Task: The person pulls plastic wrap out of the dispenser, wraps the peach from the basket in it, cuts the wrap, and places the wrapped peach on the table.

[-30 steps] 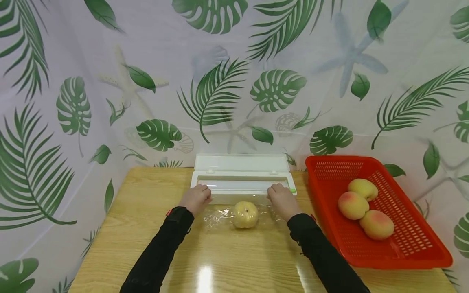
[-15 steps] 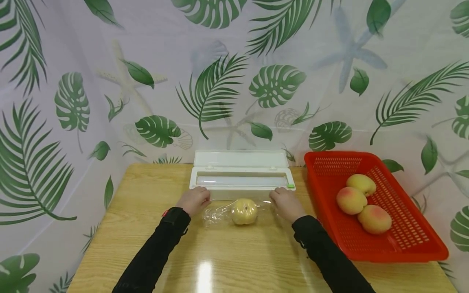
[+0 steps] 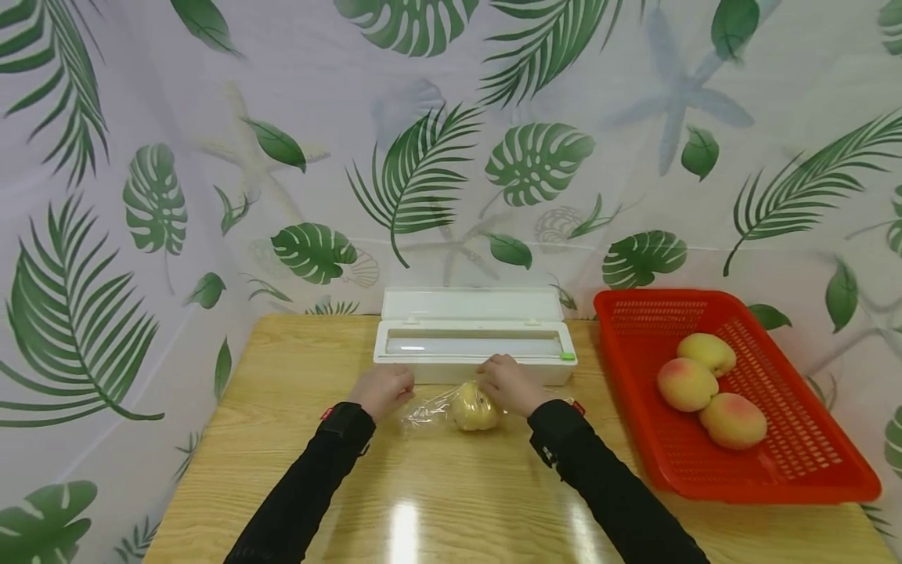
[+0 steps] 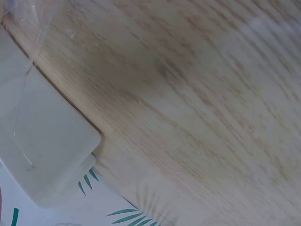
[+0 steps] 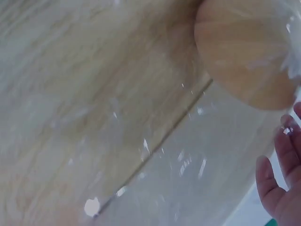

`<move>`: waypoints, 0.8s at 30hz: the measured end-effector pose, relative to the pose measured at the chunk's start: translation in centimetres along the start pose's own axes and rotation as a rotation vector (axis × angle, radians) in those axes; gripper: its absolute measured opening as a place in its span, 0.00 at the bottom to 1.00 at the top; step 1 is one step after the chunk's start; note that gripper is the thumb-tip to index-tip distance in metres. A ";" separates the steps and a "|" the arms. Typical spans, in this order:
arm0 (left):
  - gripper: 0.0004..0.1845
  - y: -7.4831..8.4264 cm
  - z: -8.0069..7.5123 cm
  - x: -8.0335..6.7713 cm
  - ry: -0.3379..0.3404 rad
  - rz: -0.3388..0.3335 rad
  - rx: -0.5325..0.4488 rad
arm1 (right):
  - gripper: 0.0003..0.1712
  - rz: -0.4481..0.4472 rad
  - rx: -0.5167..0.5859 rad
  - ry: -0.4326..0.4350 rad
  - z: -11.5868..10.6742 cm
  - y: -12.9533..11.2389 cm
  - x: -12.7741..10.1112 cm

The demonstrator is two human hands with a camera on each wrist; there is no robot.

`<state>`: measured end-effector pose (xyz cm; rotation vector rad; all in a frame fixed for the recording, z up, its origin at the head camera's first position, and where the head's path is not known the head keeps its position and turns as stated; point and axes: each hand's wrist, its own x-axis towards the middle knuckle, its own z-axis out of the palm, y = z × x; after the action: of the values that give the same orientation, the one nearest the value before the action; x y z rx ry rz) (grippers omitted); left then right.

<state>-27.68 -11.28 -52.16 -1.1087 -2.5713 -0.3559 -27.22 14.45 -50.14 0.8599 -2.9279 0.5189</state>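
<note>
A yellow peach [image 3: 470, 411] lies on the wooden table [image 3: 437, 501], partly wrapped in clear cling film [image 3: 425, 410], just in front of a white film dispenser box [image 3: 472, 345] whose lid stands open. My left hand [image 3: 386, 388] grips the film's left edge, fingers curled down. My right hand [image 3: 509, 382] sits against the peach's upper right side and holds the film over it. In the right wrist view the peach [image 5: 244, 52] shows under shiny film [image 5: 188, 165], with my fingers [image 5: 275, 188] at the lower right. The left wrist view shows only the box corner [image 4: 42, 155] and a bit of film [image 4: 28, 28].
A red plastic basket [image 3: 775, 478] stands at the table's right with three peaches [image 3: 687, 384] in it. A leaf-printed cloth [image 3: 211, 196] hangs behind and on both sides. The table's front edge lies close to me.
My right hand has moved left from the box's right end onto the peach, drawing film with it. The left hand stays at the film's left edge. The film bunches closer round the peach.
</note>
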 end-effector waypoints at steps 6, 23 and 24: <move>0.14 0.1 0.4 -0.3 -0.016 -0.006 0.003 | 0.03 -0.085 -0.061 0.098 0.9 0.0 -0.1; 0.05 2.5 -2.7 1.2 -0.026 -0.318 -0.057 | 0.02 -0.324 -0.216 0.294 2.4 0.1 -2.5; 0.05 3.0 -2.9 1.7 -0.016 -0.317 -0.074 | 0.03 -0.316 -0.230 0.281 2.4 -0.1 -2.8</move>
<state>-26.03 -9.14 -48.56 -0.7247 -2.7700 -0.5205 -24.73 15.03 -52.79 1.0883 -2.4745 0.2495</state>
